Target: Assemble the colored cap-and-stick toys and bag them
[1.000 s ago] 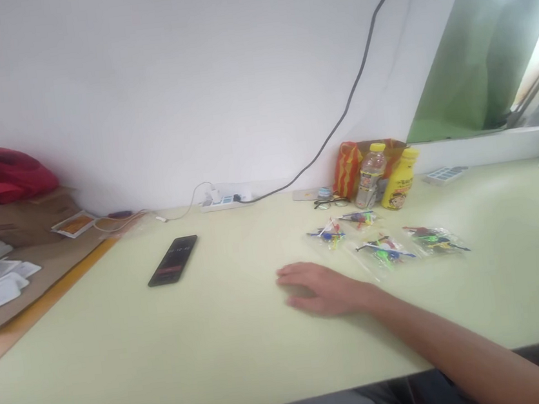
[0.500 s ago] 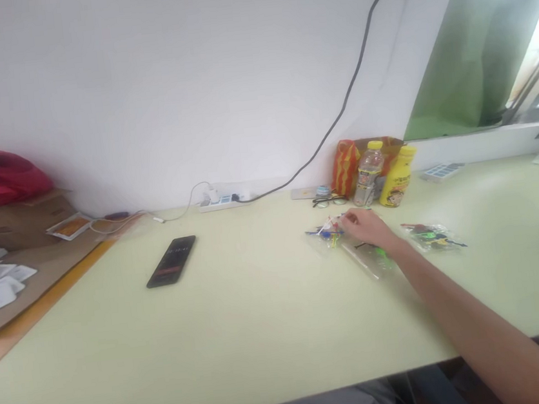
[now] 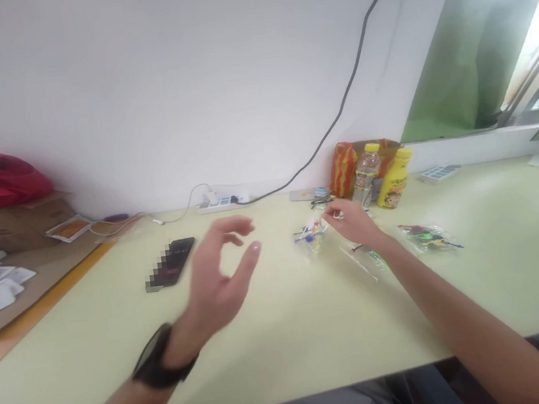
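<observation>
My right hand (image 3: 351, 224) pinches the corner of a clear plastic bag (image 3: 311, 237) that holds small blue, red and yellow pieces. Its fingers are closed, and the bag hangs to their left, just over the table. Under my right forearm lies another clear bag (image 3: 365, 265) with green and dark pieces. A third bag of colourful small pieces (image 3: 430, 237) rests to the right of the forearm. My left hand (image 3: 220, 280), with a black watch (image 3: 158, 360) on the wrist, hovers over the table with fingers and thumb apart and nothing between them.
A black phone (image 3: 178, 258) lies left of my left hand. By the wall stand a clear bottle (image 3: 366, 175), a yellow bottle (image 3: 394, 178) and a red-yellow bag (image 3: 341, 171); glasses (image 3: 319, 203) lie near them. A power strip (image 3: 221, 202) sits against the wall. Cardboard (image 3: 24, 269) is at far left.
My left hand has come into view from the lower left, open. The right hand has moved a little left with the bag, away from the bag under the forearm.
</observation>
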Available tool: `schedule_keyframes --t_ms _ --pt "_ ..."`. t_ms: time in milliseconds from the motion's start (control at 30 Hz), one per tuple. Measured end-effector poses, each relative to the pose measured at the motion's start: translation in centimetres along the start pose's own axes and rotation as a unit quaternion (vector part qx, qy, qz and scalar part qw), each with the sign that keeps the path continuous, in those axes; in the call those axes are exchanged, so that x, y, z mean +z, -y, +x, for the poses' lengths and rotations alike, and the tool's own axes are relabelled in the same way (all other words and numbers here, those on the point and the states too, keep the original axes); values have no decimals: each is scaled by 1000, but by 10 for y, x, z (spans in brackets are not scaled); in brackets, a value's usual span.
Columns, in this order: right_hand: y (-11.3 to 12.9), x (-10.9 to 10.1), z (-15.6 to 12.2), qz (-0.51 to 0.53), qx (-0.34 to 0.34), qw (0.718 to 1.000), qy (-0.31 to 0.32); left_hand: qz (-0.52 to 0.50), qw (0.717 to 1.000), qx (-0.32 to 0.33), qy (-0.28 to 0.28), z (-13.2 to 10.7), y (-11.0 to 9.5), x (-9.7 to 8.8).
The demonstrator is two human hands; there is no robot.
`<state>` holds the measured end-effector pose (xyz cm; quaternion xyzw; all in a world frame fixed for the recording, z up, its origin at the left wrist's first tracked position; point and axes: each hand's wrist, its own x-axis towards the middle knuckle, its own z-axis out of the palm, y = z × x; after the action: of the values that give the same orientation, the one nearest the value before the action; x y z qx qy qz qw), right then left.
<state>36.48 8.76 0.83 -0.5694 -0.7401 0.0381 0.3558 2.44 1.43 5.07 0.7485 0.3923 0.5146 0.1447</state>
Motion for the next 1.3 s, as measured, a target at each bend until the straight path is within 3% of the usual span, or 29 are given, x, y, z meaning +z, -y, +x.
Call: schedule_keyframes --t_ms 67,167,300,400,500,667,833,933,1033,1200,1300 --pt "22 -10 7 9 -56 998 -28 18 996 -14 90 7 15 14" --pt "51 -27 18 13 -94 995 -32 40 976 -65 203 10 55 36" --pt "63 -44 42 -26 -96 995 -13 41 960 -94 261 3 90 55" --pt "49 -42 63 -28 -24 999 -23 39 964 -50 259 0 91 61" --pt "23 -24 77 -12 114 993 -39 45 965 -11 259 0 88 62" --pt "-4 12 82 -25 174 984 -39 47 968 -5 246 -1 90 63" --pt "15 30 85 8 97 995 -6 9 969 -43 244 -1 88 59" --pt "40 39 84 83 -15 993 86 -36 970 -104 218 2 93 52" --pt "64 53 78 166 -113 965 168 -89 967 -168 172 6 103 45" --pt "92 82 59 213 -144 943 212 -169 943 -269 97 12 114 41" --pt "101 98 48 249 -144 932 220 -209 925 -304 88 14 115 41"
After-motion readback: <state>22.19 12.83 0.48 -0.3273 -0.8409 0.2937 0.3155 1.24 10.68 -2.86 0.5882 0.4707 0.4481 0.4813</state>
